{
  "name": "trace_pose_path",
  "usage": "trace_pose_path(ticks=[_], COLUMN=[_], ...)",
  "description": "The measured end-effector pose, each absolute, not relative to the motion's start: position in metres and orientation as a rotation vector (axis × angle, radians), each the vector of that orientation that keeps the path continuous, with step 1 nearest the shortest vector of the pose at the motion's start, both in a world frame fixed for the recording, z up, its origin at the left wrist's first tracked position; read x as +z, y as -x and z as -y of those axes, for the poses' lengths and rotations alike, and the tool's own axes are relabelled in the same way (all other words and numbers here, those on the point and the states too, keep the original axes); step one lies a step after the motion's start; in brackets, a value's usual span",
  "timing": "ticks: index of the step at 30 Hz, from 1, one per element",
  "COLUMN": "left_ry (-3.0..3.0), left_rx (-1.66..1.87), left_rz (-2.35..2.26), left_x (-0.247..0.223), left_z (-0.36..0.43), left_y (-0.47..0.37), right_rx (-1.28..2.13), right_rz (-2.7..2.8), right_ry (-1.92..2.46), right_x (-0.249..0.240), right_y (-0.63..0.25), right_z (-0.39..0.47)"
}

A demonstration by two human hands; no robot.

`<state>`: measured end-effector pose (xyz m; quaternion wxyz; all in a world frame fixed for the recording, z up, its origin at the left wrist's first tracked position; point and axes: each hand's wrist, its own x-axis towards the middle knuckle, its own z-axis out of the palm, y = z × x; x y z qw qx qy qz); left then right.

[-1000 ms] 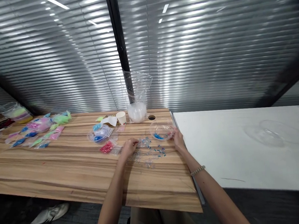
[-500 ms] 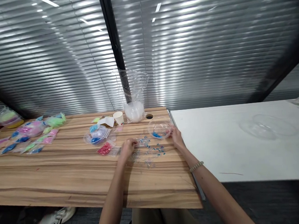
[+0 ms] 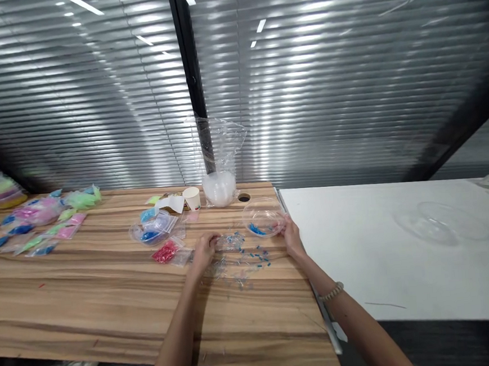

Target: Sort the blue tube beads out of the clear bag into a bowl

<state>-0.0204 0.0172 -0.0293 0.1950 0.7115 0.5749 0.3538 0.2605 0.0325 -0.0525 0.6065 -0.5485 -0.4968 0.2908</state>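
A single head-worn camera looks forward and down from the near side of a wooden table (image 3: 110,306), taking in both forearms, the white table (image 3: 404,272) at right and, along the far side, slatted blinds (image 3: 326,97); the tabletops sit well below the lens.

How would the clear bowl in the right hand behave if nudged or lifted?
The clear bowl looks thin-walled, so probably light for its size, perhaps a bit flexy. Its smooth, shiny wall may be slippery to grip. Only a few blue pieces lie inside, likely loose, so they'd probably slide if the right hand tilts it.
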Motion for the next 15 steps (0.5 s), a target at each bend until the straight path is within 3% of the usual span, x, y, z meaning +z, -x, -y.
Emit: trace_pose_path(ticks=[11,15], left_ry=[-1.930,-2.046], left_rx=[1.353,1.301], left_rz=[-1.595,-1.503], left_x=[0.001,0.012], left_z=[-0.019,-0.034], left_y=[-0.008,-0.041], right_rx=[0.551,0.544], right_rz=[1.353,1.403], right_ry=[1.127,1.071], right_x=[-0.042,-0.045], right_y=[-0.251,-0.252], right_z=[-0.061,-0.055])
